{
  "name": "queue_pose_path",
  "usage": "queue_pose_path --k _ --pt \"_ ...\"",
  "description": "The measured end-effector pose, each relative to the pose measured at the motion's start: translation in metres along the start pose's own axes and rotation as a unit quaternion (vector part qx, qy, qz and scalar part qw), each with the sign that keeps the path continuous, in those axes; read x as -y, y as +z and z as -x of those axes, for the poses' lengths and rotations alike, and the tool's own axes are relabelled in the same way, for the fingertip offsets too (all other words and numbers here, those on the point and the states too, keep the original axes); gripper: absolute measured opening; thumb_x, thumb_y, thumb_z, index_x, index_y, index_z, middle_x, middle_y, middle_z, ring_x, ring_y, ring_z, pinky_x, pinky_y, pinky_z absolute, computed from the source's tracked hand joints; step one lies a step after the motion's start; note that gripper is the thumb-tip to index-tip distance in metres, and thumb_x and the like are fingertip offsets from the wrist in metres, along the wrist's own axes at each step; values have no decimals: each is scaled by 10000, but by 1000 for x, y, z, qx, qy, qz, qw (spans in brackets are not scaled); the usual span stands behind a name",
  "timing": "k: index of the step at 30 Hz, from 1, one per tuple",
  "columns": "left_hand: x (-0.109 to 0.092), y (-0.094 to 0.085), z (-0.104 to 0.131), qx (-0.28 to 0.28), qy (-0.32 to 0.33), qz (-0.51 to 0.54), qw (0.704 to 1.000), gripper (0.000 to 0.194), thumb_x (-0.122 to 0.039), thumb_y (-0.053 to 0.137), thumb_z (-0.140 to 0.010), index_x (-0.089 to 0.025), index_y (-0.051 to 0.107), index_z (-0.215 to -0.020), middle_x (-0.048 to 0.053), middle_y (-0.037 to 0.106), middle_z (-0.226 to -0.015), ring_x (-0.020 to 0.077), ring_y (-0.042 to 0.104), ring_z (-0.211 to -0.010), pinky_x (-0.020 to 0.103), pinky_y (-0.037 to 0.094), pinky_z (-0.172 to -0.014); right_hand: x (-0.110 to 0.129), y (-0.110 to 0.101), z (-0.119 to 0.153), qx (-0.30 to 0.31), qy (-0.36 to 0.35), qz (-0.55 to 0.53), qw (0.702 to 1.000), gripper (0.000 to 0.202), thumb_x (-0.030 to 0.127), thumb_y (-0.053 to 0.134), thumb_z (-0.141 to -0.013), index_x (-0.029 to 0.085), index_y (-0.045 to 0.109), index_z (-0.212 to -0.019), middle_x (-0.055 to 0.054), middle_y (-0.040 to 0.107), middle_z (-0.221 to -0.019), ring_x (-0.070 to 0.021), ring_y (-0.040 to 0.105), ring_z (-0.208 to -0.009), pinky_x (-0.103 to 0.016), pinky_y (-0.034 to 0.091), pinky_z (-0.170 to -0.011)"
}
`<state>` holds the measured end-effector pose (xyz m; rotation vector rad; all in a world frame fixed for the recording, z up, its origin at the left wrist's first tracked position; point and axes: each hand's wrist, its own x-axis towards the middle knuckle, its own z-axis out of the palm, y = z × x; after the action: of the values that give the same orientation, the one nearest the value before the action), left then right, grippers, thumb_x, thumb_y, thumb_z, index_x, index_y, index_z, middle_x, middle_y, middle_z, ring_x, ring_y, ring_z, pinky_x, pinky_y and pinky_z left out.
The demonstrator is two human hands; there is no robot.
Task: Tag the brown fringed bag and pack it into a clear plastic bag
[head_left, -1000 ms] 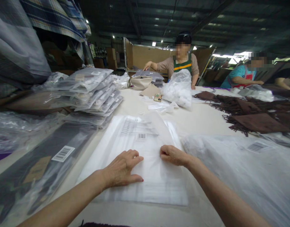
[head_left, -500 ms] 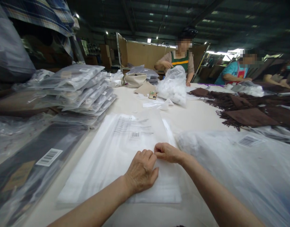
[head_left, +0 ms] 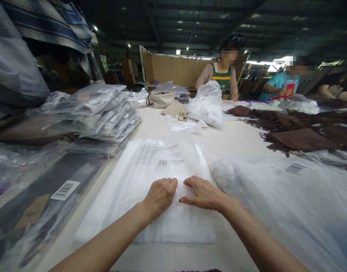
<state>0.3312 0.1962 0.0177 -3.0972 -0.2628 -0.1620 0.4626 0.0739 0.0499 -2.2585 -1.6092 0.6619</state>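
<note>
A stack of white translucent plastic bags (head_left: 116, 200) lies flat in front of me, with printed lines and a barcode label (head_left: 162, 163) on the top one. My left hand (head_left: 162, 194) is over the middle of the stack, its fingers curled together; whatever they pinch is too small to make out. Just to its right, my right hand (head_left: 203, 193) hovers at the bags with thumb and fingers apart, holding nothing. A small gap separates the two hands.
Packed grey bags (head_left: 105, 109) are piled at the left, beside a dark bagged item (head_left: 45, 204). A large plastic bag (head_left: 275, 189) lies at right, brown fringed pieces (head_left: 306, 139) behind it. Farther back are a phone (head_left: 182, 116), a stuffed bag (head_left: 208, 104) and people.
My right hand has opened its fingers, and my left hand has moved slightly left, parting the two. The person in the green apron has shifted right.
</note>
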Motion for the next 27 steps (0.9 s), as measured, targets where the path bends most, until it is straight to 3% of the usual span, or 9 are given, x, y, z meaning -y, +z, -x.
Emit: queue_pose_path --k 4,8,12,16,19,21,22,24,27 --pt "12 -8 14 28 28 -22 999 39 -134 526 -818 -163 551 -821 45 621 -755 209 593 -696 316 475 -637 -5 23 18 -71 14 38 997 380 -48 351 -707 89 592 -966 -144 582 -1021 -221 522 -984 -338 408 -884" --pt "54 -22 56 28 -59 -85 994 212 0 428 -771 -135 583 -827 99 622 -782 250 598 -748 359 478 -664 -30 45 38 -120 -39 31 992 504 -46 287 -750 104 546 -1154 -145 538 -1216 -203 473 -1143 -350 381 -1003" --pt "87 -33 112 24 -180 -139 974 273 8 346 -760 -108 592 -777 158 607 -787 302 593 -792 410 476 -696 -52 61 64 -210 -106 54 970 528 -10 302 -746 140 543 -1192 -143 568 -1188 -216 518 -1127 -396 440 -979" --pt "84 -25 163 -9 -249 -73 966 295 -50 328 -762 -133 607 -810 146 629 -809 303 604 -833 413 476 -748 -50 76 91 -312 -124 112 935 512 8 345 -727 174 561 -1160 -130 589 -1142 -243 535 -1090 -436 471 -928" --pt "70 -16 185 -72 -311 27 947 309 -187 324 -815 -192 614 -919 85 674 -918 242 630 -878 333 489 -770 -40 85 107 -383 -52 105 916 290 120 400 -815 142 599 -1025 -143 620 -972 -251 587 -925 -411 504 -800" --pt "60 -14 192 -101 -396 154 900 309 -361 388 -806 -207 633 -912 42 687 -832 209 647 -731 288 501 -670 -33 91 116 -393 11 23 919 199 231 427 -847 148 597 -911 -105 613 -826 -204 602 -754 -340 505 -689" --pt "55 -15 193 -117 -443 239 856 331 -435 450 -759 -201 646 -888 25 679 -761 193 633 -637 275 496 -607 -30 93 119 -385 47 -32 921 192 287 445 -844 162 590 -864 -72 600 -757 -176 589 -665 -306 492 -630" --pt "46 -19 193 -152 -513 412 737 397 -481 598 -615 -173 661 -857 2 650 -667 144 558 -483 240 450 -476 -25 96 124 -350 139 -159 913 230 406 509 -795 188 579 -810 -11 569 -667 -127 522 -500 -264 441 -508" --pt "38 -26 191 -197 -545 575 577 403 -332 726 -492 -140 669 -842 -28 614 -625 25 337 -336 150 249 -305 -13 96 127 -301 244 -360 849 397 536 638 -641 181 593 -812 33 565 -604 -72 413 -368 -225 338 -385"
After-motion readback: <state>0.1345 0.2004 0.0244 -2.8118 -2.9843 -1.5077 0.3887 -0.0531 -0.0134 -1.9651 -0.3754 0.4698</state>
